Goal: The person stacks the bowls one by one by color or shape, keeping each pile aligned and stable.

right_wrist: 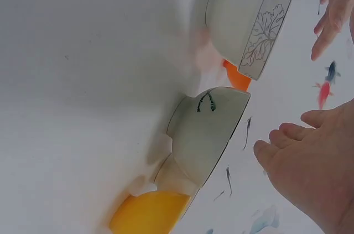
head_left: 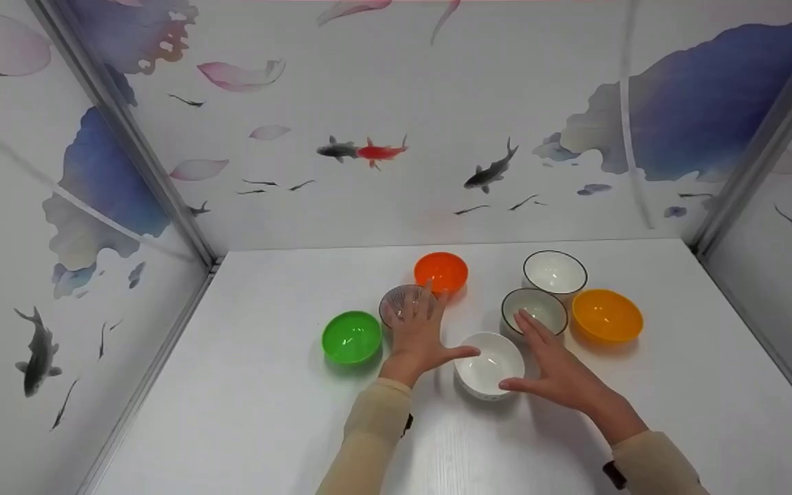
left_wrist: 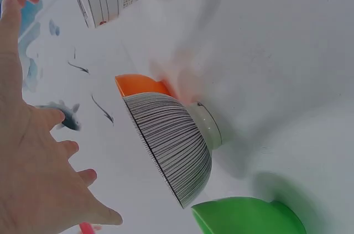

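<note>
My left hand [head_left: 418, 342] is spread over the table, its fingers overlapping the striped bowl [left_wrist: 171, 148] in the head view; the left wrist view shows a gap between them. A green bowl [head_left: 352, 337] sits to its left, an orange-red bowl [head_left: 441, 269] beyond its fingertips. My right hand [head_left: 562, 377] has straight fingers and its thumb held apart, near a pale dark-rimmed bowl [head_left: 546, 311]. Between both hands stands a white bowl [head_left: 489, 361], leaf-patterned outside in the right wrist view. Neither hand holds anything.
Behind the pale bowl is a white dark-rimmed bowl [head_left: 555, 270], with a yellow-orange bowl [head_left: 608, 316] to its front right. All the bowls stand upright on a white table [head_left: 245, 357]. Printed panels [head_left: 382, 82] with fish and petals enclose the back and sides.
</note>
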Demonstrator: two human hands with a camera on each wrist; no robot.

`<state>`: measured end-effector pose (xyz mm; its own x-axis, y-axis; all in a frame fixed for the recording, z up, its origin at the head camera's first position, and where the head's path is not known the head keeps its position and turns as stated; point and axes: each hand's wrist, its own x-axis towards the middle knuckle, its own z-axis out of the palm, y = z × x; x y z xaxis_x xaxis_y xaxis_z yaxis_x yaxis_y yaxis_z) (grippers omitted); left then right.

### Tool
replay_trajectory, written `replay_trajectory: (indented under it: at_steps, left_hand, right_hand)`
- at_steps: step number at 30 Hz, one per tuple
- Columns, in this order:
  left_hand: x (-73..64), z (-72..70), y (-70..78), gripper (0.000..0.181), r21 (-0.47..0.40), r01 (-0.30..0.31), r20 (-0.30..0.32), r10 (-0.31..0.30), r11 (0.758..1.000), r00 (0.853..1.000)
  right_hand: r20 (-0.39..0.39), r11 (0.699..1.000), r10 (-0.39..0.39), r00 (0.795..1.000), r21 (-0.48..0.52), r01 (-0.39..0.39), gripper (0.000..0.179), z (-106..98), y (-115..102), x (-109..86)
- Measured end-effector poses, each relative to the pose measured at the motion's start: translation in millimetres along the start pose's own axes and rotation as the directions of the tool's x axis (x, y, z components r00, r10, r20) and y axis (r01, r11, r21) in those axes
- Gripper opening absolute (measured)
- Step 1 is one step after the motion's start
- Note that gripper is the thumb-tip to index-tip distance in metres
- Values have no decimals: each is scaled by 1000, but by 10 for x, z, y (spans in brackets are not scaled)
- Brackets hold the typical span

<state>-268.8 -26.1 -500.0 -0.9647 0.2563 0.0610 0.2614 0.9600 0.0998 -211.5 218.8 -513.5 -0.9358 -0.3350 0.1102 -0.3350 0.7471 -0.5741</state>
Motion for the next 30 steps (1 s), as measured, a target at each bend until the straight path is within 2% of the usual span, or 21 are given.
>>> replay_trajectory:
  at_steps: [4, 10, 15, 30]
  left_hand:
    - [13, 3, -5, 119, 17, 3, -15, -3, 1000, 1000]
    - [-11, 49, 6, 121, -18, -9, -1, 9, 1000, 1000]
    - [-46, 74, -7, 122, -35, 1, -1, -1, 999, 1000]
    - [-1, 105, -19, 123, -85, 10, 21, -8, 996, 1000]
  right_hand:
    - [14, 1000, -1, 1000, 15, 0, 116, -1, -29, 14]
    - [39, 999, 21, 999, 48, -23, 115, 54, -29, -24]
    - [52, 997, 6, 999, 74, -10, 116, 94, -34, -37]
    - [66, 992, 1, 998, 126, -9, 116, 141, 67, -31]
